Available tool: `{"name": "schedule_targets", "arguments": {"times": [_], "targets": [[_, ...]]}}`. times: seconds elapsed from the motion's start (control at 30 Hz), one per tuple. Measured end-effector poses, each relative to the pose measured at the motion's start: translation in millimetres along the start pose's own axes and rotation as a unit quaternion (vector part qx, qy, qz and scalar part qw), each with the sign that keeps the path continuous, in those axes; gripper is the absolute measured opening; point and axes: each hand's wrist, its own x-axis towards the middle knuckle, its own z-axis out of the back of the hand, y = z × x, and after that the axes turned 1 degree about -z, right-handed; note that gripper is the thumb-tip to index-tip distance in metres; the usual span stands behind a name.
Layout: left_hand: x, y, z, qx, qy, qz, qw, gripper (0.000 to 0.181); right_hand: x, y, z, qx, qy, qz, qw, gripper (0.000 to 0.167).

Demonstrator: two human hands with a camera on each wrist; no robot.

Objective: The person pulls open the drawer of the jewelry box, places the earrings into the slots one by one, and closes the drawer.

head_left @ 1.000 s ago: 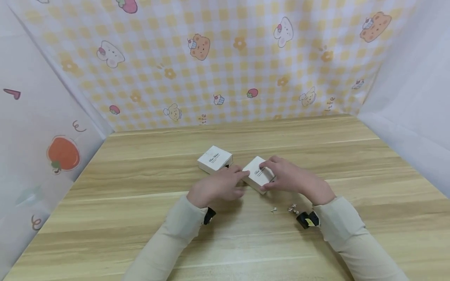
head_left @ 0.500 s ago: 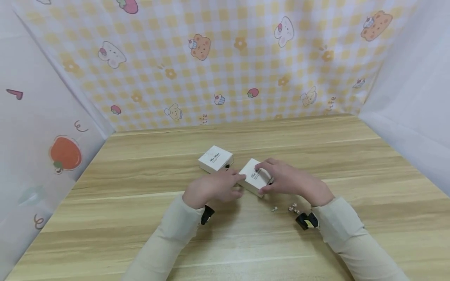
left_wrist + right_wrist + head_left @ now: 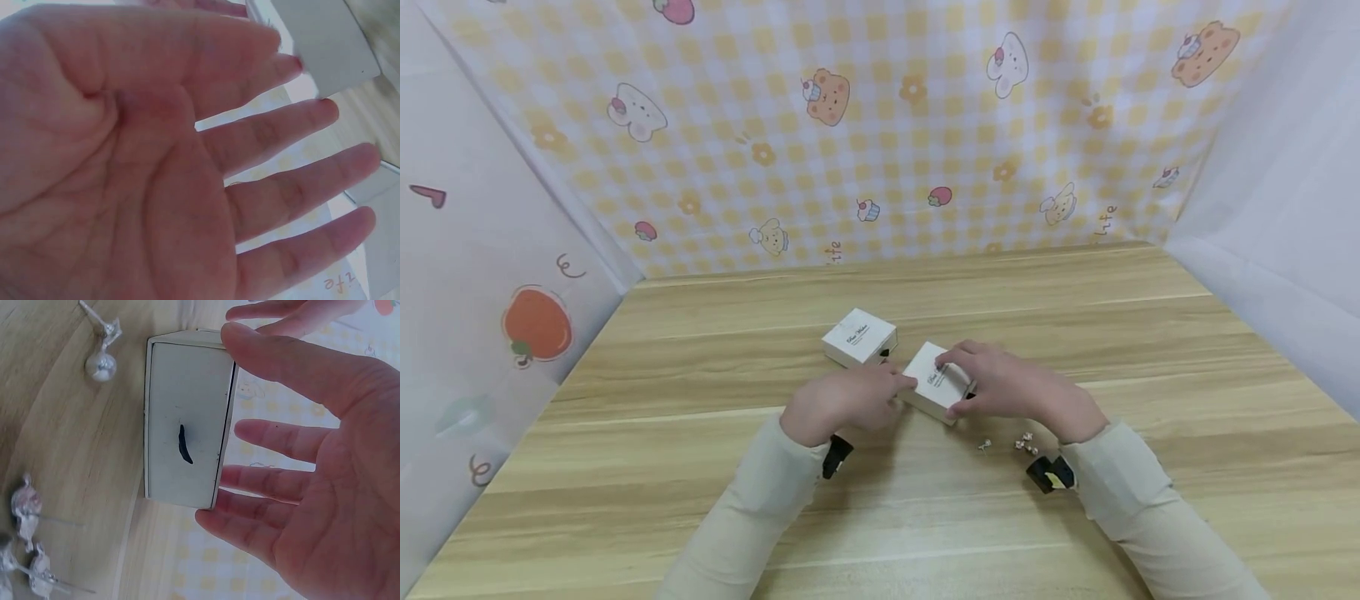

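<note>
Gripping a white box [image 3: 931,390] near the middle of the head view, I have its edges between the thumb and fingers of my right hand [image 3: 1011,387]; my left hand [image 3: 846,402], fingers straight and spread, touches its left side. Another box [image 3: 859,337] sits upper left, earrings [image 3: 101,365] lower right.

Nearer box [image 3: 931,385] on table [image 3: 880,517], between my left hand [image 3: 846,404] and right hand [image 3: 1015,383]. Second box [image 3: 857,336] behind-left of it, earrings [image 3: 101,366] front-right.

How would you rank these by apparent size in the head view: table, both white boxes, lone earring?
1. Table
2. Held box and farther box: look alike, so unranked; right hand partly covers the former.
3. Lone earring
</note>
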Motion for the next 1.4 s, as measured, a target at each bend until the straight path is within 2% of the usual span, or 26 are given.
{"name": "schedule_targets", "arguments": {"times": [0.2,0.43,0.6,0.73,0.87,1.07,1.4], "targets": [[-1.2,4.0,1.8,-0.041,-0.019,-0.014,0.9989,0.045,0.8,4.9,-0.8,-0.002,0.000,0.006,1.0000,0.064],[3.0,7.5,3.2,-0.024,-0.081,-0.041,0.9955,0.054,0.2,7.0,-2.0,0.001,0.002,0.008,1.0000,0.064],[11.4,11.5,0.2,-0.026,-0.111,-0.064,0.9915,0.068,0.1,6.1,-4.0,0.008,0.004,0.018,0.9998,0.063],[20.3,16.0,-4.8,-0.031,-0.114,-0.081,0.9897,0.071,-0.2,6.2,-4.5,0.007,0.005,0.028,0.9996,0.064],[27.1,18.9,-9.2,-0.041,-0.107,-0.082,0.9900,0.072,-0.2,6.9,-4.1,0.003,0.008,0.037,0.9993,0.067],[35.0,20.4,-13.3,-0.024,-0.104,-0.084,0.9907,0.076,-1.5,8.4,-4.0,-0.001,0.014,0.038,0.9992,0.068],[31.2,20.0,-12.1,-0.042,-0.113,-0.070,0.9902,0.077,-0.5,6.7,-2.9,0.035,0.037,0.025,0.9984,0.070]]}}
